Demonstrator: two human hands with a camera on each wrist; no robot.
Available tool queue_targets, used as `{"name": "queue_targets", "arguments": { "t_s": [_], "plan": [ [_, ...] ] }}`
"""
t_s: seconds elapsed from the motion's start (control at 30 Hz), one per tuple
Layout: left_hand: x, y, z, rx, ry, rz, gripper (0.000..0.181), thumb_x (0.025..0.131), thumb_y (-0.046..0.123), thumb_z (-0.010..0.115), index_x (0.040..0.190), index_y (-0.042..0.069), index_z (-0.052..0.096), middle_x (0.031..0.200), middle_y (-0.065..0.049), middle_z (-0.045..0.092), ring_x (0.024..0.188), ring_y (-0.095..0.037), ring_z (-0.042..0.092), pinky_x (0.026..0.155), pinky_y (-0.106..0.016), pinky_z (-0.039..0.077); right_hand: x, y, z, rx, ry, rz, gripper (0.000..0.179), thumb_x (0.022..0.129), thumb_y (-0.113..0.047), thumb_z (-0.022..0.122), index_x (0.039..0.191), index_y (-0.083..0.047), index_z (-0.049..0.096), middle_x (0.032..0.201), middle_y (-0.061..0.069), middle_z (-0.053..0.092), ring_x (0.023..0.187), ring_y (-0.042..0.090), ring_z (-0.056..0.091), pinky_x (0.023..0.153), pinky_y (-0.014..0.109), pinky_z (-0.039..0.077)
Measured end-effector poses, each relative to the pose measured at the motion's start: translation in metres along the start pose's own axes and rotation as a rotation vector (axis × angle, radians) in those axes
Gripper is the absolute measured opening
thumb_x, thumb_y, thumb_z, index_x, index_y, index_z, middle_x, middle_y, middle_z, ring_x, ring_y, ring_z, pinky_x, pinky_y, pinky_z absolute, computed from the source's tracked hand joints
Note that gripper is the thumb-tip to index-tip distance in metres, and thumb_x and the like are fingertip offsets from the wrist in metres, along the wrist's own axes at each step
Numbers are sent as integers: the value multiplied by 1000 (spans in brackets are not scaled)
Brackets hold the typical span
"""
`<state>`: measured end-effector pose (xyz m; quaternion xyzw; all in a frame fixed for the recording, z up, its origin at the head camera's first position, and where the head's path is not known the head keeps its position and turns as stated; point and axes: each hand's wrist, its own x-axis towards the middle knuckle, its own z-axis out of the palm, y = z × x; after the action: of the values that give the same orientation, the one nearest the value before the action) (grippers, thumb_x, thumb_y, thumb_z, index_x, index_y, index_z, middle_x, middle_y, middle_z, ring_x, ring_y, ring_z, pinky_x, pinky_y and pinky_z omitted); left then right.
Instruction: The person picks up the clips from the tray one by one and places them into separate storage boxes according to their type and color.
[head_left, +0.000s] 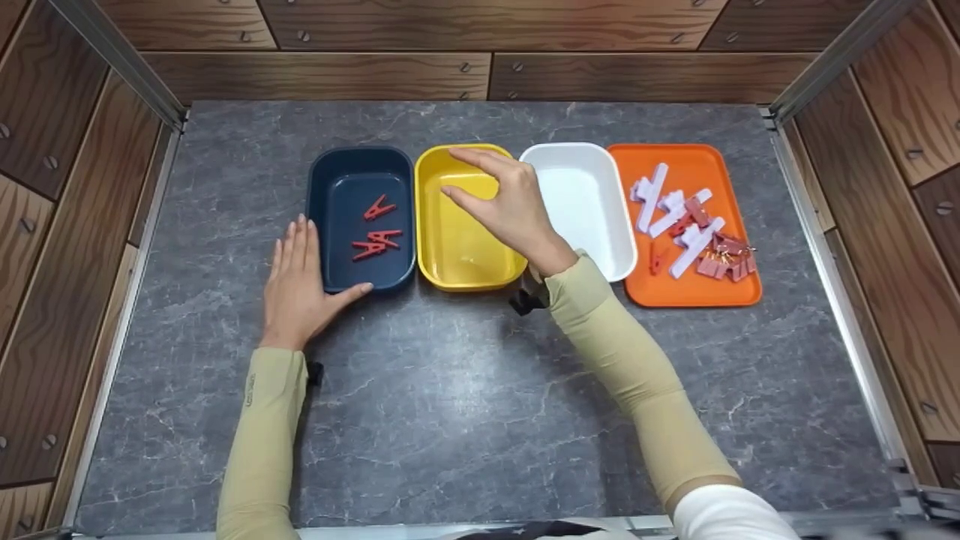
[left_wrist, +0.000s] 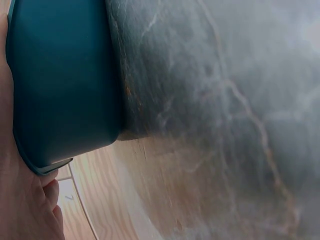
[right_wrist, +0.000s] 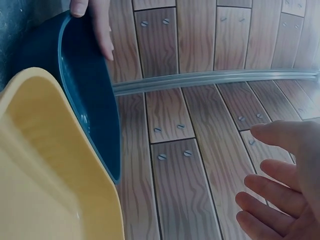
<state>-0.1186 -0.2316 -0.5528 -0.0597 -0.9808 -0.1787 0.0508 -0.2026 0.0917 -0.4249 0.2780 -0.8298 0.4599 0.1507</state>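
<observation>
My left hand (head_left: 295,292) rests against the dark blue bin (head_left: 322,169), its straight fingers along the left wall and its thumb at the near rim. Three small red clothespins (head_left: 369,250) lie on the bin's floor. Above the yellow bin (head_left: 450,259) hovers my right hand (head_left: 514,202), thumb and forefinger apart with nothing between them. In the right wrist view its fingers (right_wrist: 272,195) are spread and bare. No items show inside the yellow bin, though the hand covers part of it.
To the right stands a white bin (head_left: 581,202). Beyond it, an orange tray (head_left: 675,294) carries lilac clips (head_left: 696,246), several pinkish binder clips (head_left: 712,266) and a red clothespin (head_left: 655,260). Wood-patterned panels (head_left: 315,75) border the grey marbled table (head_left: 450,420).
</observation>
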Motion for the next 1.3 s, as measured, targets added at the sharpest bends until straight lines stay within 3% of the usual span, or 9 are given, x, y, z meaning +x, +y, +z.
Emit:
{"name": "queue_targets", "arguments": {
  "t_s": [0.37,1.3],
  "plan": [
    [0,0,0,8,-16,-7,131,78,88,54,162,2,3,169,-13,-2,154,-24,-5,123,-36,-6,-8,9,-21,-40,75,-39,44,91,-26,80,127,-2,72,124,8,71,116,18,65,101,30,49],
    [1,0,0,17,-28,-16,132,78,90,52,162,2,1,169,-15,0,154,-23,-6,123,-36,-7,-30,34,-76,-73,263,20,41,86,-20,85,124,-6,75,119,4,73,113,18,66,100,34,51]
  ]
}}
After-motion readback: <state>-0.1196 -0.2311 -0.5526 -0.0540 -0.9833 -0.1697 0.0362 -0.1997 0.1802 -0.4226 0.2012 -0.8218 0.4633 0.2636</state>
